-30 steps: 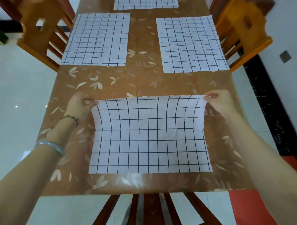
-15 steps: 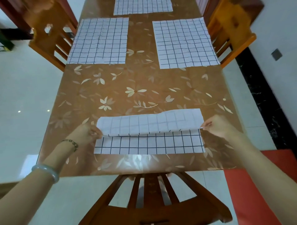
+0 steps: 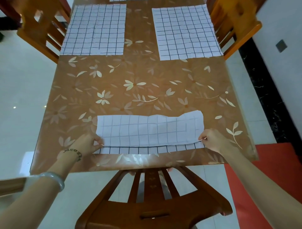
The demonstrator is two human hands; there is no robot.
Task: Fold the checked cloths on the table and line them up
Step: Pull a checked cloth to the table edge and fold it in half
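Observation:
A white checked cloth [image 3: 149, 130] lies near the table's front edge, its far half folded over towards me with the paler back side up. A narrow strip of the lower layer shows along the front. My left hand [image 3: 87, 143] pinches the folded layer's left corner. My right hand [image 3: 212, 139] pinches its right corner. Both corners sit just short of the cloth's near edge. Two more checked cloths lie flat farther back, one at the left [image 3: 94, 29] and one at the right [image 3: 186, 31]. The edge of a third cloth [image 3: 125, 0] shows at the top.
The brown table [image 3: 138, 91] carries a pale flower print. Wooden chairs stand at the back left [image 3: 37, 27], the back right [image 3: 235, 26] and right in front of me [image 3: 152, 204]. A red mat [image 3: 277, 163] lies on the floor at the right.
Both hands have carried the cloth's far edge towards me, folding it in half. The top layer now covers nearly all of the lower one. The view has tipped down.

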